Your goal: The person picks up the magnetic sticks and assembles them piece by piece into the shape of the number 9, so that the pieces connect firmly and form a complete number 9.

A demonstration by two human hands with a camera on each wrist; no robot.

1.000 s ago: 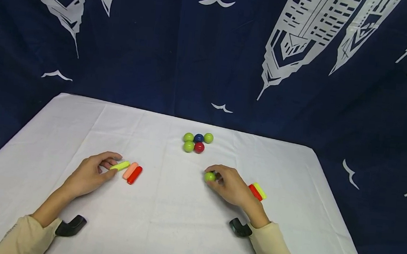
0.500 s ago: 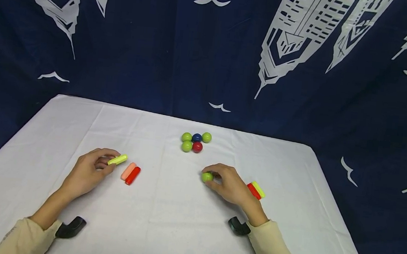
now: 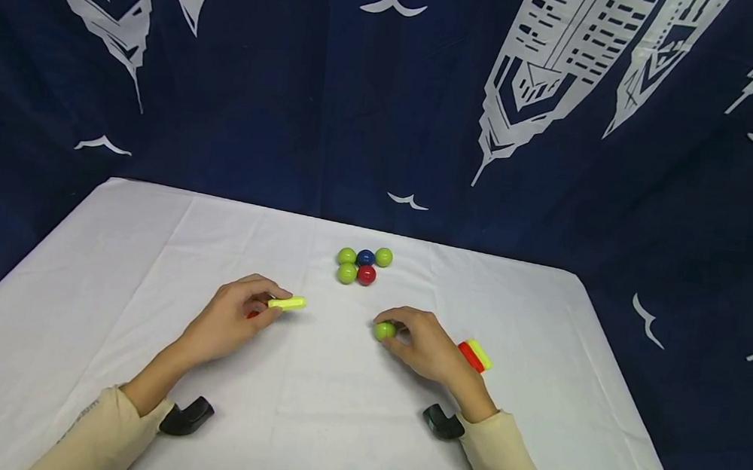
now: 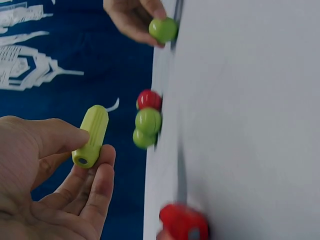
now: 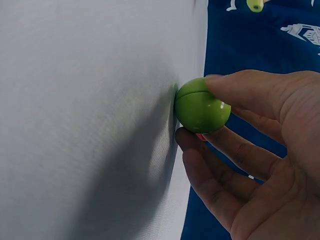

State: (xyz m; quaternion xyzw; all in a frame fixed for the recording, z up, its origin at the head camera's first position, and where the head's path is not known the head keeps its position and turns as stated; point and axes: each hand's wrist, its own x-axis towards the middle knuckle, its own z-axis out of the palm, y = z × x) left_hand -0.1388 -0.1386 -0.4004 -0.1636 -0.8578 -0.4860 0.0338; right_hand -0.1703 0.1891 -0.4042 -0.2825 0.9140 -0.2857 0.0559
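Note:
In the head view my left hand (image 3: pixel 228 323) pinches a short yellow rod (image 3: pixel 287 303) between thumb and fingers, held above the table. A grey dot shows in that rod's end in the left wrist view. My right hand (image 3: pixel 423 345) grips a green ball (image 3: pixel 384 330); the right wrist view shows this seamed ball (image 5: pixel 200 106) right at the tabletop, thumb on one side and fingertips below. Behind my left hand a red rod (image 3: pixel 252 315) is mostly hidden, and it shows blurred in the left wrist view. The salmon rod beside it is covered by the hand.
Toward the back of the white-covered table (image 3: pixel 302 440) sits a cluster of green balls (image 3: pixel 345 273), a blue ball (image 3: pixel 365 257) and a red ball (image 3: pixel 366 275). Beside my right wrist lie a red rod (image 3: pixel 470 357) and a yellow rod (image 3: pixel 480 353). A dark blue printed cloth (image 3: pixel 361 112) hangs behind.
My left hand has lifted the yellow rod away from the salmon and red rods and carried it right, toward the middle. My right hand stays nearly in place with the green ball.

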